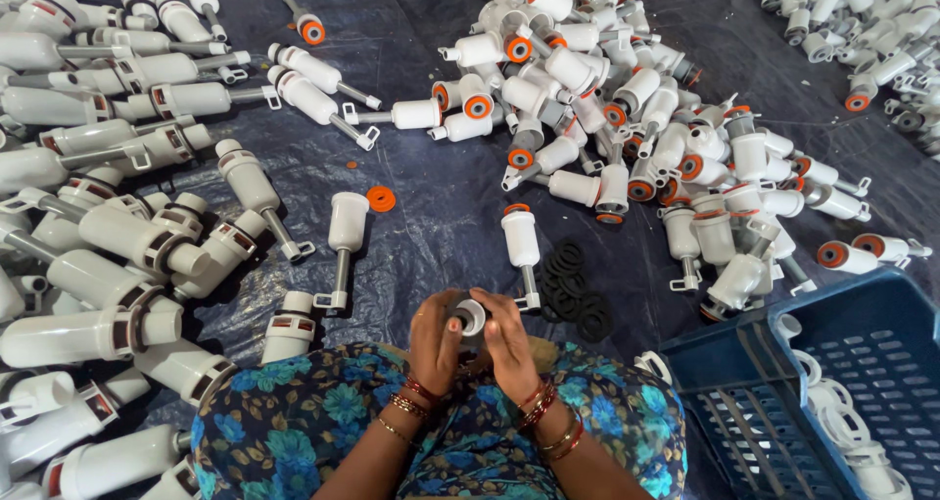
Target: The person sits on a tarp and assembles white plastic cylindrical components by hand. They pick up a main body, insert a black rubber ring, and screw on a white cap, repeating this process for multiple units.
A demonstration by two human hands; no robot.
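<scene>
Holding one white plastic valve piece [471, 315] between both hands, you have it just above your lap, in front of the blue floral fabric [323, 427] over your knees. Your left hand [435, 343] wraps its fingers around the near side of the piece, and your right hand [509, 345] closes on the other side, so both hands are clamped together on it with its round end facing up. Just beyond your right hand lies a small heap of black rubber rings [575, 289] on the dark blue tarp [431, 206]. A single white piece with an orange cap [520, 240] stands just past the rings, and a loose orange washer [381, 199] lies farther left. To your left spreads a pile of larger white cylinders [108, 236]; ahead and to the right sits a heap of orange-ended pieces [607, 98]. A blue plastic crate [832, 392] with white parts in it stands near your right side.
</scene>
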